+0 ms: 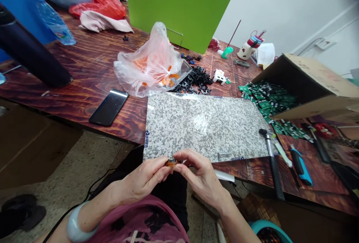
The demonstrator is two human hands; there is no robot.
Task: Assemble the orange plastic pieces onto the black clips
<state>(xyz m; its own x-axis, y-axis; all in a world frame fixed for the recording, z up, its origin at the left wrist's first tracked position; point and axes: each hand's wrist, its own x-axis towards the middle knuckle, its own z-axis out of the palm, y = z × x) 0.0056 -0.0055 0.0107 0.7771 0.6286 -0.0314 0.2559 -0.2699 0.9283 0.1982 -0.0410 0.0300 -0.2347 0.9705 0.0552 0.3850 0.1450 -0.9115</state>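
"Holding anything now?"

"Yes! My left hand (141,180) and right hand (200,178) have their fingers (182,156) shut tight on a little orange thing (171,163), just by the speckled board (202,127)."

A black smartphone (109,107) on the wooden tabletop (84,71), a speckled grey slab (202,123), a clear plastic bag (148,63), a heap of black plastic parts (193,82), green circuit boards (266,102) by a tipped cardboard box (305,82), a claw hammer (273,164), a blue utility knife (301,166)

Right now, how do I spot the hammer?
Find the speckled grey slab on the wooden table. Just off its right edge lies a hammer, dark head by the slab, long handle pointing toward you. Unlike the blue-and-black cutter beside it, it has a heavy head.
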